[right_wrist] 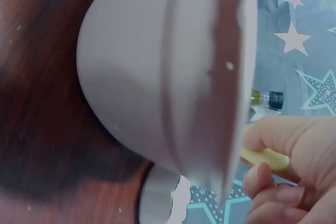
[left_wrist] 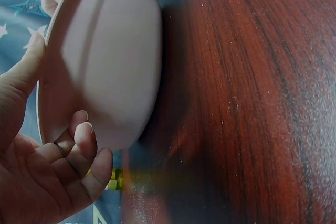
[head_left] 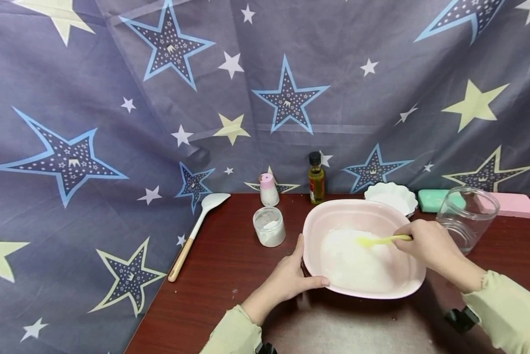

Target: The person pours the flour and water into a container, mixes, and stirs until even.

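A pink basin (head_left: 311,228) stands on the table with a white, flour-like layer (head_left: 349,265) across its bottom. My left hand (head_left: 287,278) holds the basin at its near left corner, thumb on the rim. In the left wrist view, several curled fingers (left_wrist: 84,145) lie against the outer wall below the rim. Over the basin's right side, my right hand (head_left: 430,246) pinches the handle of a yellow spoon (head_left: 386,240). The spoon's head dips toward the white layer, its shape hard to make out. From the right wrist, the handle's end shows between thumb and fingers.
Behind the basin are a small oil bottle (head_left: 316,184), a pink-capped shaker (head_left: 268,191) and a scalloped white dish (head_left: 393,195). A powder jar (head_left: 269,231) and white ladle (head_left: 198,221) lie left. A glass jar (head_left: 466,221), green block (head_left: 432,200) and pink block (head_left: 515,205) stand right.
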Tool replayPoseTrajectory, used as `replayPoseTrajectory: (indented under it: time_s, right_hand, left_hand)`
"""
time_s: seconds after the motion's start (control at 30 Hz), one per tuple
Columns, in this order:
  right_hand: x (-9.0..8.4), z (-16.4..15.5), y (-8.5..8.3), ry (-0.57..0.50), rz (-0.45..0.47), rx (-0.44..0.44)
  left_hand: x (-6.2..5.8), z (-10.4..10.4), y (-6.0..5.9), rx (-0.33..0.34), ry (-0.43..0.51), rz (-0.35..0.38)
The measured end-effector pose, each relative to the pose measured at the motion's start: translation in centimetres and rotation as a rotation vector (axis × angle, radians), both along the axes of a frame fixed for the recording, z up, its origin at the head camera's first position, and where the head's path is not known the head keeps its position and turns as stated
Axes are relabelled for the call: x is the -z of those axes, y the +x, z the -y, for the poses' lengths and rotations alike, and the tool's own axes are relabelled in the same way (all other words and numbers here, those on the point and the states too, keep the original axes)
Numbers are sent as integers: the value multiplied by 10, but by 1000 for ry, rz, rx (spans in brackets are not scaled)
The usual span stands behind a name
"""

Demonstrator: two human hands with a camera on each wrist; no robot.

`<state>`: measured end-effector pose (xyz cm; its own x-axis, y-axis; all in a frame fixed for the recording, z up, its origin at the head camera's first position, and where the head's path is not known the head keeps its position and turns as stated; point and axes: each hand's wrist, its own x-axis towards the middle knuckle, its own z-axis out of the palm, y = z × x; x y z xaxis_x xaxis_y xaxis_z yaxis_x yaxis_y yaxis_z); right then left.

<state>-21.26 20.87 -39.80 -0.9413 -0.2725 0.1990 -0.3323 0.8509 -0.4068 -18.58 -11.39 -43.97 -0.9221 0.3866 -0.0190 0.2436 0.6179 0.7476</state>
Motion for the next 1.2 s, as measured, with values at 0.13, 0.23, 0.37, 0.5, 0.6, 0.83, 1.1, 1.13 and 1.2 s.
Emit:
replayPoseTrajectory:
  time_s: [0.13,0.23,0.37,0.5,0.6,0.83,1.1,1.13,1.2]
  right_hand:
    - [-4,-7,2,19,13,1]
    - [-7,-10,4,36,24,4]
    - [-12,-13,6,55,47,10]
    - [-17,-15,7,76,67,5]
    - [-20,-17,8,103,65,-10]
    - [-25,-16,10,144,69,-37]
    - [-28,-13,12,158,73,-87]
    - [-29,-12,13,159,69,-94]
    - [-29,-12,14,154,68,-109]
  left_hand:
    - [1,0,0,1,3,1]
    - [1,0,0,1,2,-2]
    - [1,0,0,1,-3,-5]
    - [0,0,0,6,-4,-16]
    - [0,0,0,6,-9,-27]
    - [0,0,0,-3,-21,-31]
    - [0,0,0,-5,-17,-27]
    - [0,0,0,-5,-17,-26]
    - [0,0,1,-4,-15,-23]
